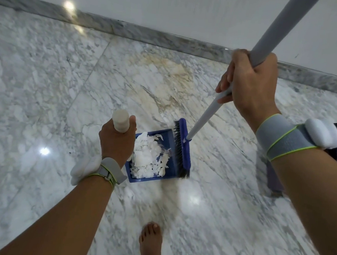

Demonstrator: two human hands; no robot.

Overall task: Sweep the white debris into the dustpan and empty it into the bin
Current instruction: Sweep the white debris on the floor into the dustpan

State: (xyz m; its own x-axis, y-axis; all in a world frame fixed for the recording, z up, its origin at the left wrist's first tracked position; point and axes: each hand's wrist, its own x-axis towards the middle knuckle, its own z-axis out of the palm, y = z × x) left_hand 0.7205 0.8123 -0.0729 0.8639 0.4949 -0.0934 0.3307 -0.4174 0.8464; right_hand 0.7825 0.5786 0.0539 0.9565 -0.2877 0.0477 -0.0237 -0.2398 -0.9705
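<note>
The left hand [117, 141] grips the dustpan's upright white handle [120, 121], the right hand [250, 83] is closed around the broom pole [205, 118], and the white debris [149, 156] lies inside the blue dustpan [171, 135], against the broom bristles [178, 151].

Marble floor [43, 94]; grey skirting [151, 36] along white wall [175, 4].

Blue dustpan [138, 178], white debris [149, 156], grey-veined marble floor [45, 74]

A polished grey-veined marble floor [64, 88] reflects ceiling lights; beyond it, a marble skirting [172, 40] borders a plain white wall [175, 6].
</note>
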